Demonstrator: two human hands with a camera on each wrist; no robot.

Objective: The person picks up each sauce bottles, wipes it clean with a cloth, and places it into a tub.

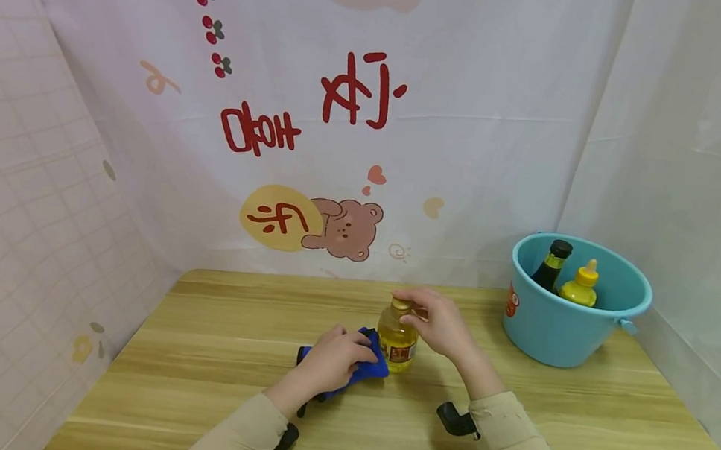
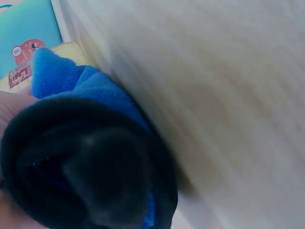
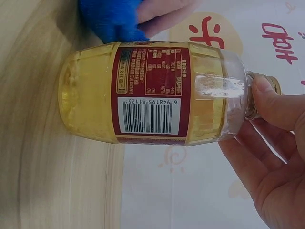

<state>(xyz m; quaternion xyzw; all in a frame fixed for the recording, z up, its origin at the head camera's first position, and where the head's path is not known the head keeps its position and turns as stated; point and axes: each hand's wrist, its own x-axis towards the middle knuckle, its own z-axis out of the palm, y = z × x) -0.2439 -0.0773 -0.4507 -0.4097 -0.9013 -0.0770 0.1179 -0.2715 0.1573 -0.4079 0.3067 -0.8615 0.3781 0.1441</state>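
A bottle of yellow cooking oil (image 1: 397,342) with a gold cap and a dark red label stands on the wooden table. My right hand (image 1: 439,325) grips it at the cap and neck, as the right wrist view shows with the thumb (image 3: 267,98) on the neck. From the left, my left hand (image 1: 334,357) holds a bunched blue cloth (image 1: 373,365) with black edging up against the bottle's side. In the left wrist view the cloth's rolled black edge (image 2: 90,107) fills the near part and covers most of the hand.
A light blue bucket (image 1: 557,332) stands at the table's back right, holding a dark bottle (image 1: 552,267) with a black cap and a yellow squeeze bottle (image 1: 580,288). A white printed curtain (image 1: 477,157) hangs behind the wooden table (image 1: 401,440).
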